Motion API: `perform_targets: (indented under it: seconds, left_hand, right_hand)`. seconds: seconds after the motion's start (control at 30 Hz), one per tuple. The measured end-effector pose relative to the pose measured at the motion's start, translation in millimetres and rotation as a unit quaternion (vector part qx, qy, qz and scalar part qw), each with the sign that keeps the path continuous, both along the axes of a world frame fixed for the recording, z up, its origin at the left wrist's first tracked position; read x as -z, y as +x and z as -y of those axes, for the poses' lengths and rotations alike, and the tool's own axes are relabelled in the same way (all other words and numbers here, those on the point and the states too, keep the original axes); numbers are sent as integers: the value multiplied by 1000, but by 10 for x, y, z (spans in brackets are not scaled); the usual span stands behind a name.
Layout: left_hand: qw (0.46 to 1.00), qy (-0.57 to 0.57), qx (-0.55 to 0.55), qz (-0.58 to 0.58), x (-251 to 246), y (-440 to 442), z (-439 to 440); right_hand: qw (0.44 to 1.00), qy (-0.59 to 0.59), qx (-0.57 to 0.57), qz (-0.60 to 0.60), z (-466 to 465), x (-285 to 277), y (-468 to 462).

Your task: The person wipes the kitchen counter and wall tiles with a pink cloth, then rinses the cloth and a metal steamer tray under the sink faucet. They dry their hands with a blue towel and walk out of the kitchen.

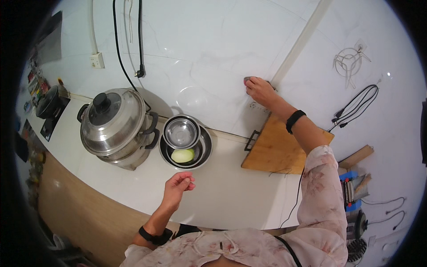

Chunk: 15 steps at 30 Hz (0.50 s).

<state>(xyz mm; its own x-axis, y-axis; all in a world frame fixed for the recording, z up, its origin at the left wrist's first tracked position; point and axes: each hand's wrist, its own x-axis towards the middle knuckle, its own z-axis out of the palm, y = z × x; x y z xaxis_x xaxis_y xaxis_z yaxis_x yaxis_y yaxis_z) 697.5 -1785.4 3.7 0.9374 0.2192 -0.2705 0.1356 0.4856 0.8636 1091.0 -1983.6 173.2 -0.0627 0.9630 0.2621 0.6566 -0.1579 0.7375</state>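
My right hand (258, 88) is stretched out to the white wall, its fingers closed around a small grey and reddish object (247, 80) that I cannot make out. Below that arm, a wooden cutting board (277, 147) leans against the wall, with a black handle at its left side. My left hand (178, 187) hovers over the countertop with curled fingers and nothing visible in them. Just beyond it stands a steel basin (208, 152) holding a pale green peeled vegetable (182, 155). A smaller steel bowl (181, 133) rests at the basin's back side.
A large lidded steel steamer pot (115, 133) stands left on the white countertop (230, 193). Black power cables (115, 40) hang above it. Farther left is a dark pan (48, 103). Coiled cords (360, 103) and a wire rack (348, 63) hang on the right wall.
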Motion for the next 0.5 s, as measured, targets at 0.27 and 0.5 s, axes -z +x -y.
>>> perform_targets:
  seconds: [0.27, 0.5]
  left_hand:
    - [1000, 1, -11, 0, 131, -61, -209]
    - [999, 5, -43, -2, 169, -76, -223]
  right_hand:
    - [986, -119, 81, 85, 107, -382, 40]
    - [980, -191, 28, 37, -259, -109, 73]
